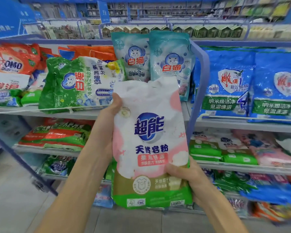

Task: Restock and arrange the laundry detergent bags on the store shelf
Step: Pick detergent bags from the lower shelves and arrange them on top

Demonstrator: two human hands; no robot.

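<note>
I hold a white and pink detergent bag (149, 142) with a green bottom band upright in front of the shelf. My left hand (112, 113) grips its upper left edge, thumb on the front. My right hand (186, 179) grips its lower right corner. Behind the bag's top, two teal detergent bags (158, 56) stand upright on the upper shelf (45, 111). A green and white detergent bag (77, 83) lies tilted to their left.
Orange detergent bags (12, 61) lie at the far left of the upper shelf. Blue bags (228, 81) stand in the right bay, beyond a blue upright post (200, 81). Lower shelves (242, 167) hold flat stacks of green, red and pink bags. Grey floor (15, 190) lies at lower left.
</note>
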